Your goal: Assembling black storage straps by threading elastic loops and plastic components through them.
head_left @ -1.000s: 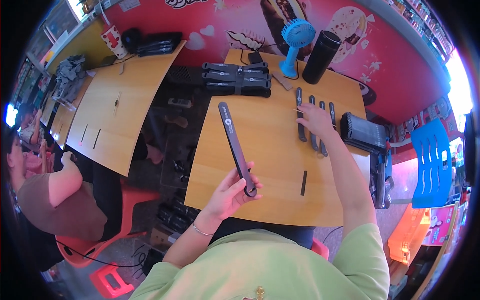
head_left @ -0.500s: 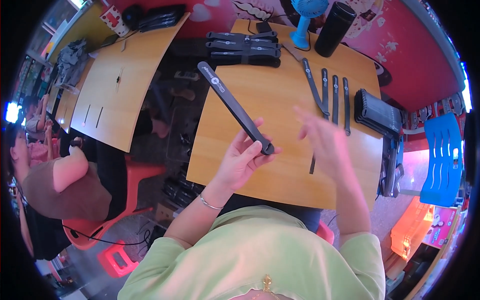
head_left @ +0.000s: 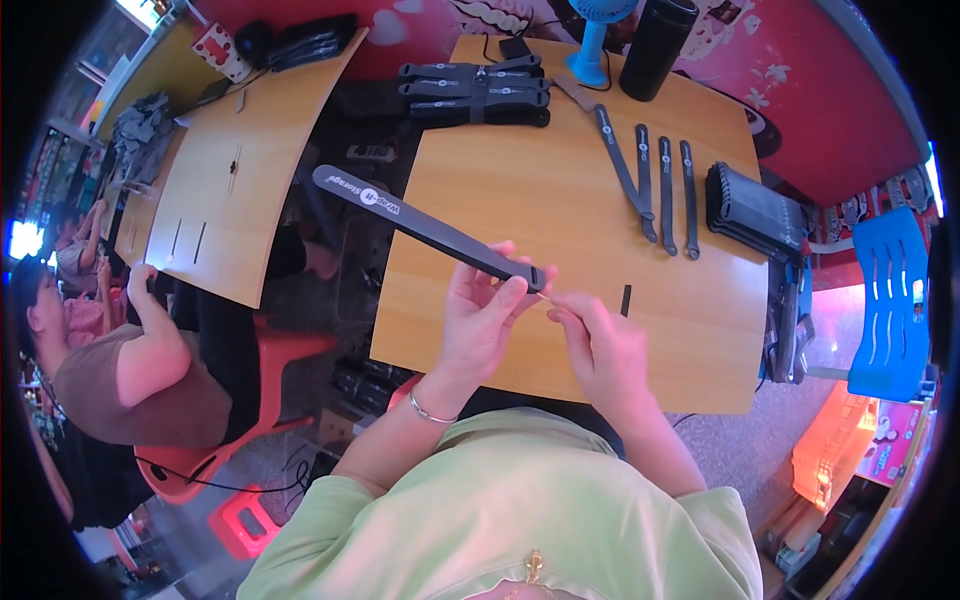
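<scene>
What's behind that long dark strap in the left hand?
Behind the strap are the wooden table and, past its edge, a dim, cluttered space. Whatever the strap and left hand cover directly can't be seen.

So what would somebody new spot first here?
Probably the long dark strap mid-picture, held at one end by the left hand, with the right hand close to that end. Next might come the bright blue slatted panel at the far right, then the blue fan at the back of the nearer table.
</scene>
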Tool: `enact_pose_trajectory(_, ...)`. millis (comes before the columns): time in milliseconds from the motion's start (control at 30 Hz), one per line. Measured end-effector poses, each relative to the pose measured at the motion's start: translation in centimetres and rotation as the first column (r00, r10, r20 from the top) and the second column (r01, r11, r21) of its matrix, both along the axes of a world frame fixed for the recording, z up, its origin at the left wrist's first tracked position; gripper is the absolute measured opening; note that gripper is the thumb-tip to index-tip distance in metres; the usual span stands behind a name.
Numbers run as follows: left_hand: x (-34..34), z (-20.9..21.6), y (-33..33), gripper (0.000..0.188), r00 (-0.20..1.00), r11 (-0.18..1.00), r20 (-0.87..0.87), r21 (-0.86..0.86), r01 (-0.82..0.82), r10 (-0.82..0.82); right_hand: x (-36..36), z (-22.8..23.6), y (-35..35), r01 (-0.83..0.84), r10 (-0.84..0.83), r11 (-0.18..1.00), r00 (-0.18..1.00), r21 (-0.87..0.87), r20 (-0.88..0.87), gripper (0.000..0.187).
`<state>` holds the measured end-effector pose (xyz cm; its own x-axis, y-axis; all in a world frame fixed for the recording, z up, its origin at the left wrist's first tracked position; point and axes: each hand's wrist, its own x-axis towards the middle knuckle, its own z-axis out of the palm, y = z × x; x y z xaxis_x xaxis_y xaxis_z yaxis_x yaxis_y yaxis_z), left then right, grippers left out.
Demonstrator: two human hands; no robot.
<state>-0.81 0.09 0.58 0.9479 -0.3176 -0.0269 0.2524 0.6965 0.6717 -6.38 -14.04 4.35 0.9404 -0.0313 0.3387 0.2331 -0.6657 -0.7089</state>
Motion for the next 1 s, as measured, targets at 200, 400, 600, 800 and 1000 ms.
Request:
enact_pose_trajectory(200,-0.1,-0.1,-0.2,0.036,0.997,0.999,0.064,0.012,-0.046,0.046,0.1,-0.3,0.2,0.037,-0.037,0.999,0.999,-0.023,0.009,0.017)
enact_pose_trajectory(400,-0.1,-0.2,-0.5,0.037,0.994,0.998,0.094,0.013,-0.065,0.063,0.2,-0.5,0.3,0.039,-0.039,0.999,0.999,0.038,0.007,0.021)
enact_pose_trajectory(600,-0.1,-0.8,-0.6,0.036,0.976,0.989,0.183,0.060,-0.134,0.121,0.1,-0.3,0.6,0.069,-0.068,0.997,0.997,0.040,-0.021,0.021)
enact_pose_trajectory(800,0.0,-0.7,-0.7,0.034,0.877,0.908,0.434,0.249,-0.337,0.207,0.9,-0.8,0.9,0.064,-0.009,0.950,0.984,0.305,-0.180,0.026)
enact_pose_trajectory(1000,0.3,-0.8,-0.3,0.035,0.708,0.759,0.682,0.358,-0.544,0.185,1.5,-1.4,0.7,0.278,0.466,0.307,0.790,0.910,-0.398,0.030)
